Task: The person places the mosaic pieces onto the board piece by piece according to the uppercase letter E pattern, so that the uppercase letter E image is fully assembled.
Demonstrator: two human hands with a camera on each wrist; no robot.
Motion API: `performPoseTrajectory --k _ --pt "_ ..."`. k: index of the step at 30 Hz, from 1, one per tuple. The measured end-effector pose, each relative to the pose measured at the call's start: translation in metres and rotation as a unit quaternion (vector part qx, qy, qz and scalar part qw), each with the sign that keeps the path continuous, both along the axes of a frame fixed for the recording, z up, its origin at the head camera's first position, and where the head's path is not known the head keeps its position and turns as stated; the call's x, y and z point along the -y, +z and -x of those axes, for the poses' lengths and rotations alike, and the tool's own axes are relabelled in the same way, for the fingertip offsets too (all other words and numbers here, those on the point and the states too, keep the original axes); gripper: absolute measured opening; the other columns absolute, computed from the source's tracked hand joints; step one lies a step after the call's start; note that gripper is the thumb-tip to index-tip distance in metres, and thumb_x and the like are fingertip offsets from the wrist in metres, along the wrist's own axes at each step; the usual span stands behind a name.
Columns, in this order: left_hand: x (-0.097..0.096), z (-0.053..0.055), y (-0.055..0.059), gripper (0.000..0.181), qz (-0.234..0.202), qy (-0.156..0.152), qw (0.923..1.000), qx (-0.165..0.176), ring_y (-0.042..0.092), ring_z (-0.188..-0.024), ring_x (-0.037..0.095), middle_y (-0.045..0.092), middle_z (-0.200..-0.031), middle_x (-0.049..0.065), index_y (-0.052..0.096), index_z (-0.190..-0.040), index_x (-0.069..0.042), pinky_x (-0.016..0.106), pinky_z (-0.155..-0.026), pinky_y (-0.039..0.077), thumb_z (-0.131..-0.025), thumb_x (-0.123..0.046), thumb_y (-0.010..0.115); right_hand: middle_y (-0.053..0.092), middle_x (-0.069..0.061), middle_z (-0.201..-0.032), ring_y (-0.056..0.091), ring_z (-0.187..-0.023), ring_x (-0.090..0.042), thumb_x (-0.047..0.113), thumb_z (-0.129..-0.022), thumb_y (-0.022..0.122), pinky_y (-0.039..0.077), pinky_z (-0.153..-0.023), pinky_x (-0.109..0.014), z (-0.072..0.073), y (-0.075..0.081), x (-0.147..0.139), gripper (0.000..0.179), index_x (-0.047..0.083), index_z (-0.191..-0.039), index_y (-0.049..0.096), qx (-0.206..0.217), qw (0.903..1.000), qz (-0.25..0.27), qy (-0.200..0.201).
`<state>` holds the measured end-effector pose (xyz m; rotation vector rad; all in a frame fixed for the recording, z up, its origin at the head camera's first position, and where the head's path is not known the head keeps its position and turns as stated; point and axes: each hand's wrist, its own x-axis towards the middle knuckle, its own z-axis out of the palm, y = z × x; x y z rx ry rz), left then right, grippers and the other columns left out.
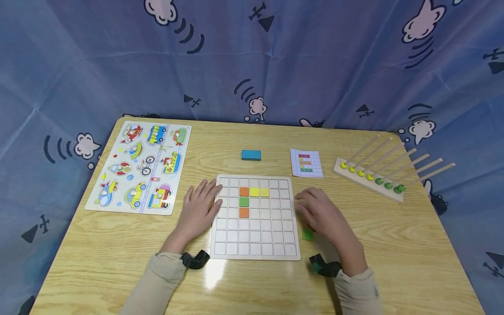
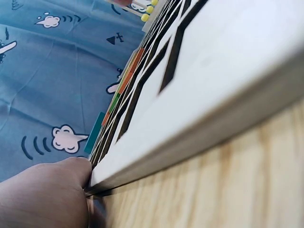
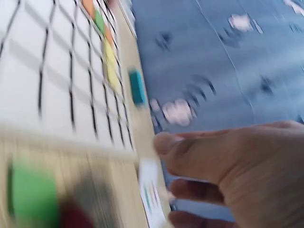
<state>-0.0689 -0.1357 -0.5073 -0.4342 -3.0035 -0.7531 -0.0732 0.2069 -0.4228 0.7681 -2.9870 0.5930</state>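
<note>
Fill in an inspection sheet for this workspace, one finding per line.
Surface: wooden table, light reflecting below the board.
Job's things: grid board bearing two orange tiles, two yellow tiles and a green tile; loose green tile off its right side, a blurred red patch nearby, unidentifiable; pattern card beyond.
Clutter: teal block, picture puzzle at left, bead rack at right.
Left hand: at the board's left edge.
Right hand: off the board's right edge, no tile seen in it.
Cables: nothing seen.
Surroundings: blue patterned curtain behind the table.
</note>
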Motion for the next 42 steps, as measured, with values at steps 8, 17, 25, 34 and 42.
performPoseTrajectory --k 8,17,25,34,42 --pt "0.0 0.0 0.001 0.048 0.0 0.002 1.0 0.005 0.014 -0.147 0.023 0.026 -0.158 -0.002 0.036 -0.148 -0.023 0.052 -0.117 0.002 -0.103 -0.041 0.032 0.061 -0.018 -0.107 0.053 -0.101 -0.035 0.012 -0.09 0.066 0.047 -0.088 -0.053 -0.017 0.001 -0.064 0.027 -0.003 -0.112 0.064 0.098 0.9876 -0.044 -0.114" --pt "0.0 0.0 0.001 0.049 0.003 0.001 1.0 0.005 0.014 -0.147 0.023 0.026 -0.158 -0.002 0.036 -0.148 -0.023 0.052 -0.117 0.002 -0.103 -0.041 0.033 0.061 -0.016 -0.107 0.055 -0.095 -0.029 0.02 -0.088 0.069 0.049 -0.087 -0.051 -0.022 -0.015 -0.076 0.036 -0.003 -0.115 0.062 0.154 0.9778 -0.033 -0.137" --pt "0.0 0.0 0.0 0.049 0.005 0.001 1.0 0.006 0.014 -0.147 0.023 0.025 -0.158 -0.002 0.036 -0.149 -0.023 0.052 -0.117 0.002 -0.103 -0.041 0.032 0.06 -0.017 -0.108 0.054 -0.095 -0.03 0.018 -0.089 0.068 0.048 -0.086 -0.051 -0.02 -0.02 -0.075 0.035 -0.003 -0.116 0.061 0.144 0.9787 -0.036 -0.142" --pt "0.0 0.0 0.0 0.049 0.006 0.001 1.0 0.006 0.014 -0.147 0.022 0.025 -0.158 -0.002 0.035 -0.149 -0.024 0.052 -0.117 0.002 -0.103 -0.041 0.032 0.06 -0.016 -0.106 0.054 -0.093 -0.028 0.015 -0.089 0.068 0.049 -0.084 -0.05 -0.02 -0.018 -0.074 0.033 -0.003 -0.116 0.061 0.136 0.9806 -0.031 -0.138" --pt "0.0 -0.001 0.003 0.049 0.001 0.0 1.0 0.006 0.015 -0.147 0.023 0.026 -0.158 -0.001 0.036 -0.149 -0.022 0.052 -0.117 0.002 -0.103 -0.04 0.033 0.06 -0.016 -0.107 0.054 -0.098 -0.031 0.013 -0.089 0.068 0.049 -0.086 -0.05 -0.013 -0.013 -0.049 0.028 -0.002 -0.111 0.06 0.102 0.9889 -0.007 -0.108"
